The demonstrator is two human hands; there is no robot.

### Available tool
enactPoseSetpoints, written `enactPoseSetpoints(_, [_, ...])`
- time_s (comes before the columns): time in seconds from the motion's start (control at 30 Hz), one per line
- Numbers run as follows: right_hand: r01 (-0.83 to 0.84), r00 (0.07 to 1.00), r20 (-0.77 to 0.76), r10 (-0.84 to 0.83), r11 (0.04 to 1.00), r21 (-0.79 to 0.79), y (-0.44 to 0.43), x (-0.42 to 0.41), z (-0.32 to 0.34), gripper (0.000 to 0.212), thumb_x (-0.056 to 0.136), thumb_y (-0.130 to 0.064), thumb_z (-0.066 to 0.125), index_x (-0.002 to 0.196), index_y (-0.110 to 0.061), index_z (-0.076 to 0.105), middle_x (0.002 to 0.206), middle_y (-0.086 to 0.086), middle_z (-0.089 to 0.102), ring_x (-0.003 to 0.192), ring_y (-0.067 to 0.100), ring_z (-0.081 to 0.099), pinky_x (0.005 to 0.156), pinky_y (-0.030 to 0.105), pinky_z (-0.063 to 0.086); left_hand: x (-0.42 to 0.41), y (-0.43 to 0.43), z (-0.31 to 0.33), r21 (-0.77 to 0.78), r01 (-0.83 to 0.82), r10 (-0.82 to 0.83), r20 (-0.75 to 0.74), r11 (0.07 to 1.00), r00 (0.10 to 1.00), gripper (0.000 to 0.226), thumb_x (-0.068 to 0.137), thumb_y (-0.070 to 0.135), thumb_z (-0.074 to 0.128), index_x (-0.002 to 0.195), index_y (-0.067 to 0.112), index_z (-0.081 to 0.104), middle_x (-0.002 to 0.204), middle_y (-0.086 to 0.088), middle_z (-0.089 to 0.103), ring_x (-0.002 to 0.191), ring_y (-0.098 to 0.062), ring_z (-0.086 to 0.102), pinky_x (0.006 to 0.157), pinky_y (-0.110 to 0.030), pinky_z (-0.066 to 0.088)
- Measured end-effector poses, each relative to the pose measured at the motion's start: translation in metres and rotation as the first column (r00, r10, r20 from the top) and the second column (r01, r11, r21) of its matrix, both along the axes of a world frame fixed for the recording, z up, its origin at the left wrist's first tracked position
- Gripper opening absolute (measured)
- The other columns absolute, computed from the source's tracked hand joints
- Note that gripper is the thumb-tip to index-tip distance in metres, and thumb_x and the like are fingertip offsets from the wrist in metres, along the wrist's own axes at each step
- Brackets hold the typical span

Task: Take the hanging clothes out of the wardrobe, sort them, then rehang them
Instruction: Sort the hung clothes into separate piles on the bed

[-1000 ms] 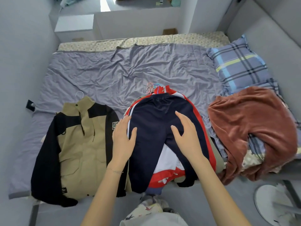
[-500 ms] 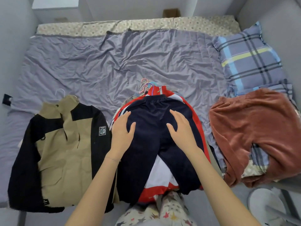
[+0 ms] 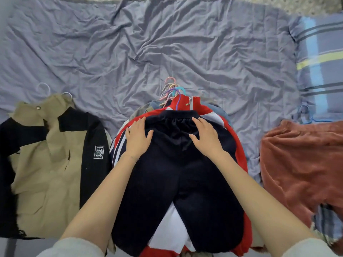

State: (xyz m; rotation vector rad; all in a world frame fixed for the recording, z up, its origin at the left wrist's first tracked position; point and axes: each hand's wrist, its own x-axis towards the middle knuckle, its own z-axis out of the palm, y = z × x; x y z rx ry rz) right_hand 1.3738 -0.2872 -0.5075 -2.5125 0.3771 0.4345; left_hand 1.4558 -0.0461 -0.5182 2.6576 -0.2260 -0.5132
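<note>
The left hand (image 3: 138,138) and the right hand (image 3: 205,138) are laid flat on a pair of navy trousers (image 3: 176,182), fingers straight and spread. Nothing is gripped, and the hands are kept apart, one on each side just below the elastic waistband. The cloth looks to be pressed smooth, or steadied, so the trousers can be dealt with as the top item of the pile. The trousers are spread legs-down over a red and white jacket (image 3: 182,101), and more clothes are stacked underneath. A bunch of coloured hangers (image 3: 172,89) is fanned out at the top of that pile. The hooks are all turned one way, probably so the lot could be carried together. To the left, a tan and black jacket (image 3: 50,164) has been set apart on its own white hanger (image 3: 43,88), likely as an already sorted piece. Everything is laid out on the bed (image 3: 148,43). A rust-coloured blanket (image 3: 300,160) is heaped at the right, below a checked pillow (image 3: 321,62). Sorting is judged to be at an early stage.
</note>
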Motion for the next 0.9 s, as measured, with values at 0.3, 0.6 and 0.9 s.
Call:
enactPoseSetpoints(0.3, [0.005,0.999,-0.047,-0.008,0.999,-0.053,-0.013,0.018,-0.040,0.071,0.098,-0.053,0.045,0.155,-0.021,0.019,0.161,0.007,0.017,0.146,0.027,0.021,0.119,0.049,0.020,0.001,-0.007,-0.025,0.121,0.013,-0.028,0.118,0.993,0.993,0.031,0.100,0.032,0.050,0.113,0.006,0.060,0.105,-0.013,0.060,0.097,-0.033,0.050,0.086,-0.042,0.038])
enactPoseSetpoints(0.6, [-0.047,0.999,0.009,0.047,0.999,0.026,-0.011,-0.018,0.007,0.049,0.096,-0.058,0.043,0.127,-0.023,0.056,0.123,-0.001,0.062,0.115,0.022,0.055,0.097,0.046,0.043,-0.075,0.006,0.040,-0.137,-0.208,0.230,0.170,0.968,0.958,0.016,0.096,0.028,0.059,0.089,0.016,0.065,0.085,0.004,0.063,0.083,-0.021,0.051,0.081,-0.037,0.034])
enactPoseSetpoints(0.9, [0.183,0.949,0.246,-0.198,0.979,0.085,0.040,-0.120,0.098,0.045,0.090,-0.062,0.050,0.074,-0.021,0.061,0.071,-0.008,0.063,0.073,0.017,0.056,0.073,0.037,0.043,-0.153,0.052,0.108,-0.286,-0.176,0.233,0.178,0.942,0.956,0.015,0.094,0.027,0.062,0.092,0.016,0.071,0.087,0.003,0.068,0.085,-0.021,0.058,0.084,-0.040,0.044])
